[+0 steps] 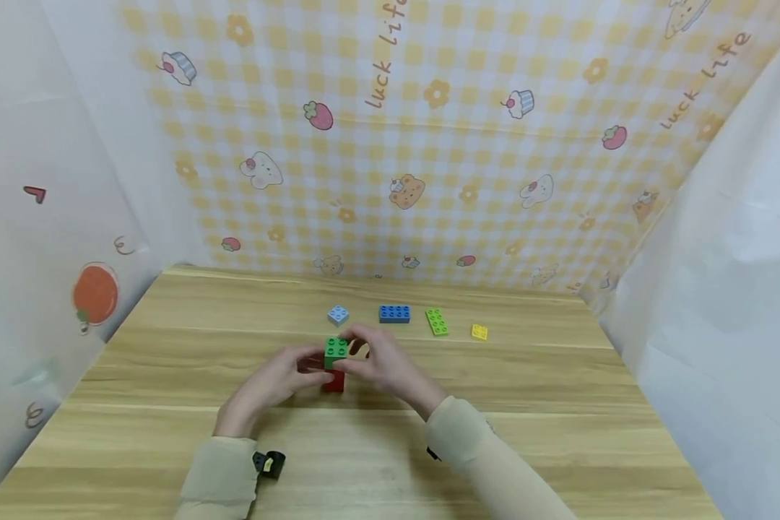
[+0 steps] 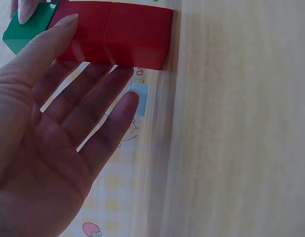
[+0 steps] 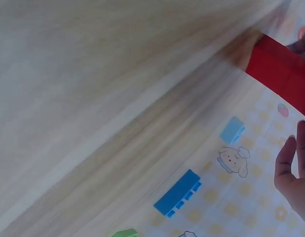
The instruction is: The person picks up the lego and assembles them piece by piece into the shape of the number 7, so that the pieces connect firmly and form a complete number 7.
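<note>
Two red toy building bricks (image 2: 137, 32) stand stacked on the table, with a green brick (image 1: 336, 348) at the top of the stack. My left hand (image 1: 284, 375) grips the upper red brick, thumb along one side and fingers behind it, as the left wrist view shows. From the other side, my right hand (image 1: 380, 361) pinches the green brick between thumb and fingers. In the right wrist view the red stack (image 3: 281, 71) appears at the right edge, with right-hand fingers below it; the green brick is out of that frame.
Behind the stack lie a light blue brick (image 1: 338, 315), a longer blue brick (image 1: 394, 313), a lime green brick (image 1: 437, 322) and a small yellow brick (image 1: 479, 331). A checked cloth (image 1: 364, 144) hangs along the back edge of the wooden table (image 1: 526, 419); white sheets flank both sides.
</note>
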`<move>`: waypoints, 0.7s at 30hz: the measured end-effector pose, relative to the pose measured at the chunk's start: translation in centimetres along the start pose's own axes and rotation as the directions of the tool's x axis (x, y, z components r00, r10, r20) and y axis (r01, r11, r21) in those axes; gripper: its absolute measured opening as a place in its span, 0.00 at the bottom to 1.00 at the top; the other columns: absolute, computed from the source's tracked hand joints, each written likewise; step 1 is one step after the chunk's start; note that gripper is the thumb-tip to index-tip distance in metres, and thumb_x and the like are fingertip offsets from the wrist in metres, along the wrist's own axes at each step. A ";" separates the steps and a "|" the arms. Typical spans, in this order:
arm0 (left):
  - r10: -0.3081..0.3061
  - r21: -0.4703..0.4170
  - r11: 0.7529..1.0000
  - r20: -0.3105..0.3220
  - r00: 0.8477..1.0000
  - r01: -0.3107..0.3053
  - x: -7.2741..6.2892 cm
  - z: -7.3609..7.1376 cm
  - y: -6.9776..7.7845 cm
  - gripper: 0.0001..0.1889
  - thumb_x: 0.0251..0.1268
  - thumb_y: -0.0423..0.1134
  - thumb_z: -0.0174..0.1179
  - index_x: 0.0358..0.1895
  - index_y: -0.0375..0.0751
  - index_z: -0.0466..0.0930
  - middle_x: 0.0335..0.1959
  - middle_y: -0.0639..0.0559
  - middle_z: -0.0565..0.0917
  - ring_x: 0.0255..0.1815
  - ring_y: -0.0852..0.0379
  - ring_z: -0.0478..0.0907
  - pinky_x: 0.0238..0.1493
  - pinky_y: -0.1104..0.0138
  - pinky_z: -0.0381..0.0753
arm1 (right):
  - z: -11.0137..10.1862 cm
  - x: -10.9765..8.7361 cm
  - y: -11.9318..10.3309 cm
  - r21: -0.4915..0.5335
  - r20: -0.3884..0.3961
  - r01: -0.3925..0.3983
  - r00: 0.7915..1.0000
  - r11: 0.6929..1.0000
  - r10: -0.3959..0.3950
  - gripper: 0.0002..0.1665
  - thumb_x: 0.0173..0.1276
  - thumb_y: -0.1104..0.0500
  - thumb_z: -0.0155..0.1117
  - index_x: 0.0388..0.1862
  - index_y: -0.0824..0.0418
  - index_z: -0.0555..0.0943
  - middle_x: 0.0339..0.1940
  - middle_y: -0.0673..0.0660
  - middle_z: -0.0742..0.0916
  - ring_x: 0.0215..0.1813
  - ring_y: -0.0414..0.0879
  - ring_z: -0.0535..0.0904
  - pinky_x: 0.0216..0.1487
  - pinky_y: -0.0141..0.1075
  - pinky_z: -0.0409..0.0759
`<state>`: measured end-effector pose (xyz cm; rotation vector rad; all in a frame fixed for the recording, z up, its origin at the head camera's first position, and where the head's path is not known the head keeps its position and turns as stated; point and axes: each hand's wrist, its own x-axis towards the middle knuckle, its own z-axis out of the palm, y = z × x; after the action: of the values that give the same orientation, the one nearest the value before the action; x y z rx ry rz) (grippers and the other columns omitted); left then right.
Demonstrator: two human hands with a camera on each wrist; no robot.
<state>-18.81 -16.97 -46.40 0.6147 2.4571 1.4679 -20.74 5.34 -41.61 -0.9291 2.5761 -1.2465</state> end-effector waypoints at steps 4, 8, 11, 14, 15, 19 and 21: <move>0.007 -0.005 1.000 -0.001 1.000 -0.007 -0.1 0.0 0.0 0.22 0.65 0.49 0.64 0.61 0.49 0.78 0.51 0.54 0.84 0.53 0.52 0.80 0.56 0.51 0.76 | 0.3 -0.1 0.2 0.017 -0.006 -0.007 1.000 1.000 0.007 0.17 0.65 0.54 0.71 0.52 0.52 0.80 0.41 0.42 0.83 0.46 0.45 0.79 0.37 0.32 0.78; 0.016 -0.010 1.000 -0.005 1.000 -0.016 0.0 -0.1 0.1 0.22 0.65 0.49 0.64 0.60 0.49 0.78 0.51 0.54 0.84 0.54 0.51 0.79 0.56 0.50 0.75 | 0.4 -0.2 0.3 0.024 -0.024 -0.013 1.000 1.000 0.013 0.18 0.65 0.55 0.70 0.53 0.51 0.79 0.42 0.42 0.83 0.47 0.45 0.79 0.37 0.33 0.78; 0.008 -0.007 1.000 -0.014 1.000 -0.008 0.0 -0.1 0.2 0.21 0.65 0.49 0.65 0.60 0.49 0.79 0.51 0.53 0.84 0.54 0.51 0.79 0.57 0.49 0.75 | 0.5 -0.2 0.2 0.022 -0.026 -0.004 1.000 1.000 0.005 0.18 0.65 0.55 0.70 0.54 0.52 0.79 0.43 0.44 0.84 0.46 0.44 0.79 0.37 0.33 0.78; 0.002 0.003 1.000 -0.019 1.000 -0.002 -0.1 -0.1 0.2 0.21 0.65 0.49 0.65 0.59 0.49 0.79 0.50 0.54 0.84 0.54 0.52 0.80 0.57 0.49 0.75 | 0.6 -0.2 0.1 0.032 -0.027 -0.008 1.000 0.999 0.009 0.18 0.66 0.54 0.70 0.54 0.52 0.79 0.44 0.44 0.84 0.46 0.43 0.79 0.37 0.32 0.79; 0.005 0.009 1.000 -0.020 1.000 -0.005 -0.1 -0.1 0.2 0.21 0.65 0.49 0.65 0.59 0.48 0.79 0.50 0.54 0.84 0.54 0.52 0.80 0.57 0.50 0.75 | 0.6 -0.3 0.1 0.039 -0.029 -0.013 0.999 0.999 0.014 0.18 0.66 0.55 0.70 0.54 0.52 0.80 0.44 0.44 0.84 0.46 0.43 0.79 0.37 0.32 0.79; 0.009 0.012 1.000 -0.018 1.000 -0.009 0.0 0.0 0.2 0.21 0.65 0.49 0.65 0.59 0.49 0.79 0.50 0.54 0.84 0.53 0.53 0.80 0.56 0.50 0.75 | 0.7 -0.4 0.2 0.052 -0.039 -0.030 0.999 0.998 0.032 0.18 0.66 0.54 0.70 0.54 0.51 0.80 0.45 0.43 0.84 0.47 0.44 0.79 0.38 0.33 0.79; 0.012 0.009 1.000 -0.014 1.000 -0.012 0.0 0.1 0.2 0.21 0.65 0.49 0.65 0.59 0.49 0.79 0.50 0.54 0.84 0.53 0.52 0.80 0.56 0.50 0.75 | 0.7 -0.6 0.3 0.058 -0.041 -0.037 0.998 0.998 0.039 0.18 0.66 0.54 0.70 0.54 0.51 0.80 0.45 0.42 0.84 0.47 0.45 0.79 0.39 0.33 0.79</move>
<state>-18.70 -16.79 -46.29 0.6241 2.4765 1.4712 -20.13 5.34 -42.38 -0.8478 2.5622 -1.3355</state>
